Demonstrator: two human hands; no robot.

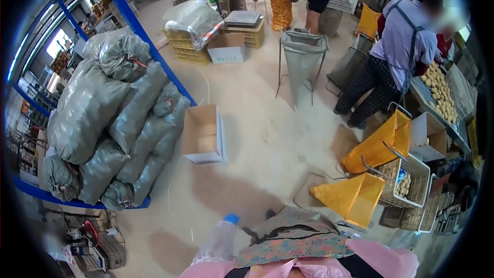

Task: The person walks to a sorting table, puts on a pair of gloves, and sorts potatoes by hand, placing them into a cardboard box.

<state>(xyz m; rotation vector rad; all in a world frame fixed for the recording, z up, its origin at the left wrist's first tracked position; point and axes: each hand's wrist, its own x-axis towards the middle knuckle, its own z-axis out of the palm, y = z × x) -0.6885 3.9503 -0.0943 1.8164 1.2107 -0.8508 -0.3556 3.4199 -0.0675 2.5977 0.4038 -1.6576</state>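
My left hand (pixel 231 219) shows at the bottom as a small patch of blue glove beyond a whitish sleeve cover (pixel 213 244). Its fingers cannot be made out, and nothing is seen in it. It hangs over the floor beside my floral apron (pixel 293 244). My right hand is out of sight; only a pink sleeve (pixel 386 262) shows on that side. Ahead of my left hand stands an open cardboard box (pixel 201 136). To the right, a yellow mesh sack (pixel 347 198) hangs open on a metal stand.
Stuffed grey-green sacks (pixel 98 108) fill a blue frame (pixel 167 80) at left. An open grey sack (pixel 303 67) hangs on a stand ahead. At right a co-worker (pixel 391 56) bends by a potato-covered sorting table (pixel 440 90). White baskets (pixel 406 175) stand near another yellow sack (pixel 381 139).
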